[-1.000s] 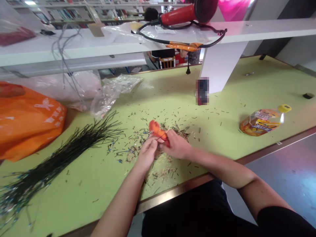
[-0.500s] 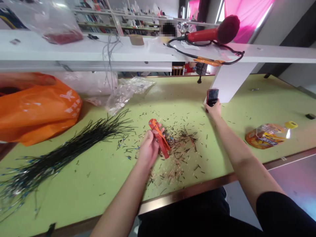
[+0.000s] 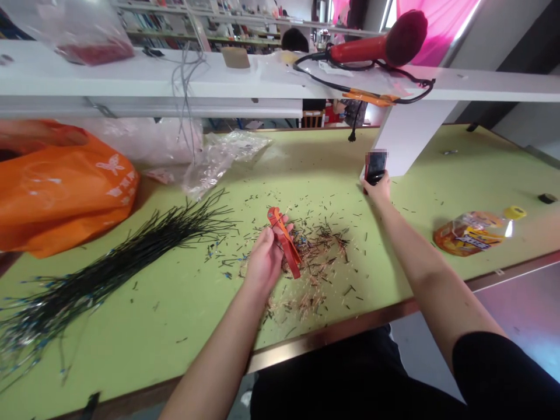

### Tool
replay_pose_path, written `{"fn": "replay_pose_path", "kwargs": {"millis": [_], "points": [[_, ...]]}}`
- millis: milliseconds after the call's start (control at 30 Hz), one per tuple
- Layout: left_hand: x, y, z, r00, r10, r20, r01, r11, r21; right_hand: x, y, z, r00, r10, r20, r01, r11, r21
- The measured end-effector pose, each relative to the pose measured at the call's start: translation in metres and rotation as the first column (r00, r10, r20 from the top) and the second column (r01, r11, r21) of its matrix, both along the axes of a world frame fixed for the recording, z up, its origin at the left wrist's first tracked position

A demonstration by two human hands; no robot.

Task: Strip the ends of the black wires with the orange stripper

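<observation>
My left hand (image 3: 264,256) is closed round an orange-red hand tool (image 3: 286,245), whose jaw end points away from me. Under and beside it, short black wire clippings and copper-coloured strands (image 3: 310,291) lie scattered on the green table (image 3: 175,315). At the foot of the white shelf support, my right hand (image 3: 378,190) grips a dark phone (image 3: 376,166) that stands upright. Left of my left hand lies a long bundle of black wires (image 3: 131,256), with blue and silvery bits at its near end.
An orange bag (image 3: 65,192) and clear plastic bags (image 3: 219,160) are at the back left. A bottle with a yellow cap (image 3: 472,233) lies on its side at the right. Overhead, a white shelf (image 3: 262,81) holds a red heat gun or dryer (image 3: 363,51) with a hanging cord.
The whole view has shifted a little, so most things sit slightly higher in the picture. Both hands keep their holds, and neither has clearly moved over the table.
</observation>
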State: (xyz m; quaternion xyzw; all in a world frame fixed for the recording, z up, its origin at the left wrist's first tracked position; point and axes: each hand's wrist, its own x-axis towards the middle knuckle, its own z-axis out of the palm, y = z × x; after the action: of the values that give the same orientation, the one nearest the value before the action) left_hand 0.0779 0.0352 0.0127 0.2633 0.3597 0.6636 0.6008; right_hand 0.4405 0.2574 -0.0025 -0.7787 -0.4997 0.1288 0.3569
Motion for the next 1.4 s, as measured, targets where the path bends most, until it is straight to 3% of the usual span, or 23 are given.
{"fn": "replay_pose_path", "kwargs": {"millis": [133,333,500,600,700,800,1067,1233,1400], "points": [[-0.002,0.002,-0.002,1.0,0.03,0.011,-0.03,0.999,-0.013,0.007,-0.002,0.002,0.998,0.059,0.031,-0.059,0.998,0.002],[-0.005,0.003,-0.003,1.0,0.019,-0.01,-0.019,1.0,-0.02,0.003,-0.016,-0.003,0.99,0.031,0.14,-0.037,0.998,0.047],[-0.007,0.002,-0.003,1.0,0.013,-0.02,-0.014,0.999,-0.05,-0.014,-0.036,-0.014,0.941,0.152,0.304,-0.122,0.986,-0.116],[-0.007,0.002,-0.004,1.0,0.02,-0.021,-0.02,0.999,-0.035,-0.017,-0.024,-0.002,0.913,0.181,0.365,-0.146,0.982,-0.119],[-0.007,0.003,-0.005,0.999,0.028,-0.031,-0.028,1.0,-0.008,-0.011,-0.005,0.015,0.894,0.156,0.421,-0.164,0.986,-0.018],[-0.008,0.004,-0.006,0.998,0.03,-0.046,-0.03,0.999,-0.014,-0.002,-0.005,0.021,0.884,0.172,0.434,-0.215,0.975,0.052],[-0.012,-0.001,-0.001,0.998,0.035,-0.055,-0.037,0.999,-0.023,0.003,-0.059,-0.005,0.9,0.247,0.36,-0.243,0.968,-0.056],[-0.013,0.0,-0.001,0.995,0.034,-0.097,-0.037,0.999,-0.027,-0.002,-0.061,-0.013,0.854,0.316,0.414,-0.259,0.947,-0.189],[-0.015,0.002,-0.007,0.993,0.051,-0.109,-0.054,0.998,-0.027,-0.011,-0.056,-0.016,0.836,0.332,0.438,-0.268,0.942,-0.202]]}}
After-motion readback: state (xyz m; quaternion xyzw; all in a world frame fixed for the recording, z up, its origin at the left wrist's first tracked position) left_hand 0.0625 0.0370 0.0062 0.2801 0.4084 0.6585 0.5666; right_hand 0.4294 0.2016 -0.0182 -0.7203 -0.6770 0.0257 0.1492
